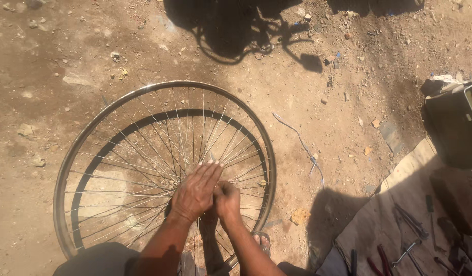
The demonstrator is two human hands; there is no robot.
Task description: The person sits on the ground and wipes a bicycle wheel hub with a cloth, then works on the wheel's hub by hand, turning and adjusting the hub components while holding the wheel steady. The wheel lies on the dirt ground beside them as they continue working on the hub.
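Observation:
A bare metal bicycle wheel rim [100, 117] with many thin spokes stands tilted on the dirt ground in front of me. My left hand [195, 190] lies flat with fingers stretched over the spokes near the wheel's centre. Beside it, my right hand [226, 199] is closed in a fist around something at the hub. What it grips is hidden by the fingers. The hub itself is covered by both hands.
A cloth [399, 209] at the lower right carries several hand tools [412, 240], including pliers and wrenches. A dark box [453, 128] sits at the right edge. A thin wire [300, 140] lies on the dirt. Stones and shadows are scattered about.

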